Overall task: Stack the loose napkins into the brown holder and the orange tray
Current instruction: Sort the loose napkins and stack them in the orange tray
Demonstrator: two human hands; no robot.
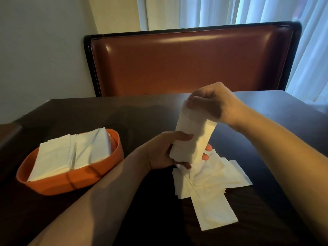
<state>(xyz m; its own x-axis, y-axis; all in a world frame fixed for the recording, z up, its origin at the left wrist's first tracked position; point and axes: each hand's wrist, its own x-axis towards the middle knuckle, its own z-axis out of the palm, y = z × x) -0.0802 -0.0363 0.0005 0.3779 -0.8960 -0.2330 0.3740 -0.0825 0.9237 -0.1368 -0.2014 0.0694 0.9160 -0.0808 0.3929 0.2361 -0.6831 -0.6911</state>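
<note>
Napkin bundle [192, 137] upright, long axis vertical.

This looks like a restaurant or diner booth: a padded red-brown bench back [193, 63] with a dark frame faces a dark wooden desk [88, 112] set into a wall corner. Sheer white curtains [266, 11] cover a window behind (daylight glows through them). An orange tray [71, 181] stacked with paper napkins [71, 153] suits table service.
</note>
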